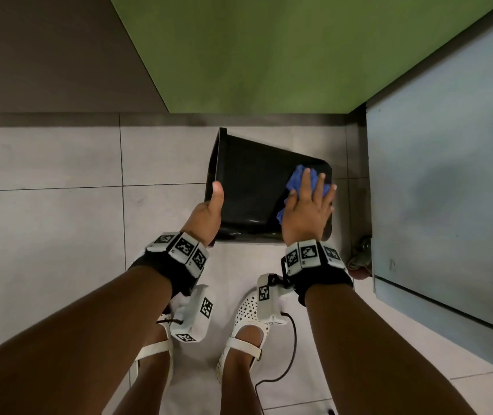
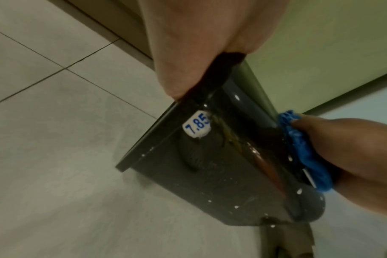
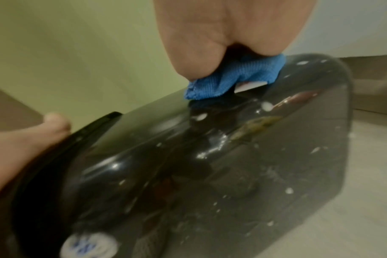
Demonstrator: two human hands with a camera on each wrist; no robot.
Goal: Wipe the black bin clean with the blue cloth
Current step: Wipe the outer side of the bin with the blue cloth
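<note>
The black bin (image 1: 254,187) lies tipped on its side just above the tiled floor, its open mouth to the left and its base to the right. My left hand (image 1: 209,211) grips the rim, thumb on the outside. My right hand (image 1: 308,211) lies flat with its fingers spread and presses the crumpled blue cloth (image 1: 299,178) against the wall near the base. In the left wrist view the bin (image 2: 210,165) carries a white price sticker (image 2: 197,125), white specks and a yellowish smear, with the cloth (image 2: 303,153) at its far edge. The right wrist view shows the cloth (image 3: 232,83) under my palm on the glossy bin (image 3: 188,174).
A green wall (image 1: 269,55) stands behind the bin and a grey-blue cabinet (image 1: 448,175) to its right. A small crumpled thing (image 1: 359,259) lies at the cabinet's foot. My feet in white shoes (image 1: 245,339) and a black cable (image 1: 290,354) are below the bin.
</note>
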